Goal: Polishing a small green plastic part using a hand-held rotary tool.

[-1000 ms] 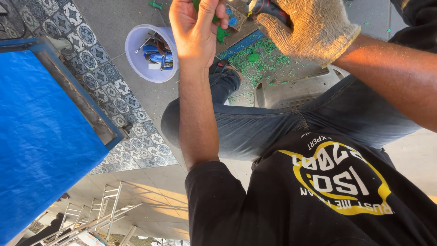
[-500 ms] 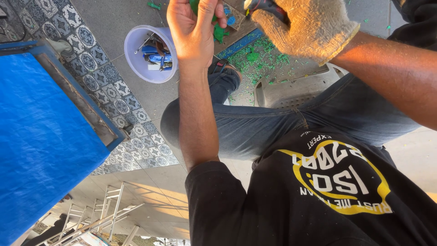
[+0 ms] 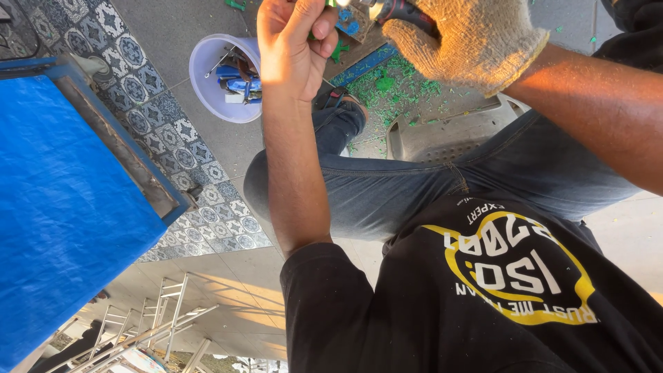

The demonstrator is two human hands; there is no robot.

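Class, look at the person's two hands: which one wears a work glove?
The right hand, in a tan knitted glove, gripping a dark tool. The left hand is bare, its fingers curled.

I see warm, low sunlight across the scene, brightest on my gloved right hand [image 3: 469, 41] and the forearm behind it. My bare left hand [image 3: 293, 48] is lit on its outer edge, its palm side in softer shade. Just below the gloved hand, the green shavings [image 3: 394, 86] sit partly in shadow. The picture is sharp in the middle. Straight lines bow toward the edges, and the ladders [image 3: 159, 324] far below the left hand look stretched.
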